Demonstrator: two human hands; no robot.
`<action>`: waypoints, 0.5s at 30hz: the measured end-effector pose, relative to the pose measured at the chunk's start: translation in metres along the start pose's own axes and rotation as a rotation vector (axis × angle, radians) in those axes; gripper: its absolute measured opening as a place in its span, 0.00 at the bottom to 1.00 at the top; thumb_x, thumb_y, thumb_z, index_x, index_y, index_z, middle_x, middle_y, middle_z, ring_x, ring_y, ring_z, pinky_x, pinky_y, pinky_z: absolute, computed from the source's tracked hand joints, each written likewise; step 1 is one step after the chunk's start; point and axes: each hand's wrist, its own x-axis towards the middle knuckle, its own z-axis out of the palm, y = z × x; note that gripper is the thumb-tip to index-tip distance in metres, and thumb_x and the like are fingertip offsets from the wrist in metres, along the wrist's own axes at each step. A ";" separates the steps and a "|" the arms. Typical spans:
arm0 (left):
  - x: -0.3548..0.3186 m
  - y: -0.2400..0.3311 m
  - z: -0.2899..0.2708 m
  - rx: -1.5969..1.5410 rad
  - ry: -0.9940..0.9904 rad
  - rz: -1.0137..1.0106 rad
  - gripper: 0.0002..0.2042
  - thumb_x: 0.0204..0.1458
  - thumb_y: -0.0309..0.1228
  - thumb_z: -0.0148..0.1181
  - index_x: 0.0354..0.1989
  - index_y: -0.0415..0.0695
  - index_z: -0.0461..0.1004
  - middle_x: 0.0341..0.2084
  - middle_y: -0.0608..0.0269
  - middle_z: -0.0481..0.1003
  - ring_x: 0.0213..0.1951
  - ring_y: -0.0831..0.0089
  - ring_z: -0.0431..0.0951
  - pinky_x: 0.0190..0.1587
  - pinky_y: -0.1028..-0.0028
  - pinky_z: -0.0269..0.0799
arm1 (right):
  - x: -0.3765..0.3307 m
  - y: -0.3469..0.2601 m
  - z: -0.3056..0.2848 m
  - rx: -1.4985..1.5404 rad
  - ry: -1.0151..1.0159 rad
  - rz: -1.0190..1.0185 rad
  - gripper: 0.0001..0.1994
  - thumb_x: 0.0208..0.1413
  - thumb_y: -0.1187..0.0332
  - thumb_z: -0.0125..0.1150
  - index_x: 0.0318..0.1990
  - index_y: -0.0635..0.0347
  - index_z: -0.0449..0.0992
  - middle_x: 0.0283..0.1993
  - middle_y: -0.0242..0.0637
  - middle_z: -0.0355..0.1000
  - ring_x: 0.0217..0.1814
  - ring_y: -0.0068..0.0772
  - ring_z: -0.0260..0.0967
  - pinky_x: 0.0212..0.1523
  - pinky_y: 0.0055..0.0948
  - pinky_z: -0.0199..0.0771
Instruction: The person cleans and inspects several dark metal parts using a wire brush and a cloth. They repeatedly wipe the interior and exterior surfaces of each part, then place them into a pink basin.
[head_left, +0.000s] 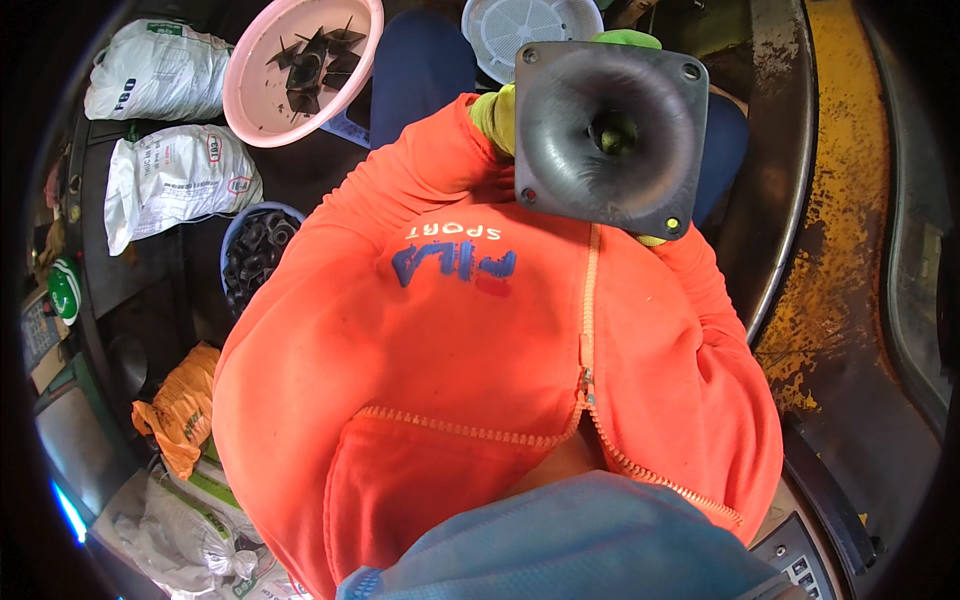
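Observation:
A black plastic speaker horn (pixel 560 150) with a square flange and corner holes is held up before my chest, its wide round mouth toward me. My left hand (pixel 494 118), in a yellow-green glove, grips it at the left edge, with its fingers mostly hidden behind the flange. Behind the horn, my right hand (pixel 652 240) is almost wholly covered; only a bit of its glove shows at the lower edge. A gloved part (pixel 627 39) peeks over the top edge, and I cannot tell which hand it belongs to. Something greenish shows through the throat.
A pink basin (pixel 240 85) with several black finned pieces stands at the upper left, and a white mesh basket (pixel 530 35) at the top. Left are white sacks (pixel 185 180), a blue tub (pixel 232 240) of dark parts and an orange bag (pixel 180 410). A rusty yellow machine frame (pixel 835 200) lines the right.

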 end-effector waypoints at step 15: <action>0.010 0.003 -0.015 0.112 -0.098 -0.052 0.32 0.45 0.34 0.71 0.59 0.40 0.66 0.51 0.57 0.72 0.52 0.68 0.73 0.55 0.66 0.70 | 0.009 -0.013 -0.010 -0.444 -0.028 -0.170 0.21 0.62 0.60 0.55 0.59 0.60 0.65 0.55 0.35 0.67 0.56 0.27 0.66 0.55 0.28 0.71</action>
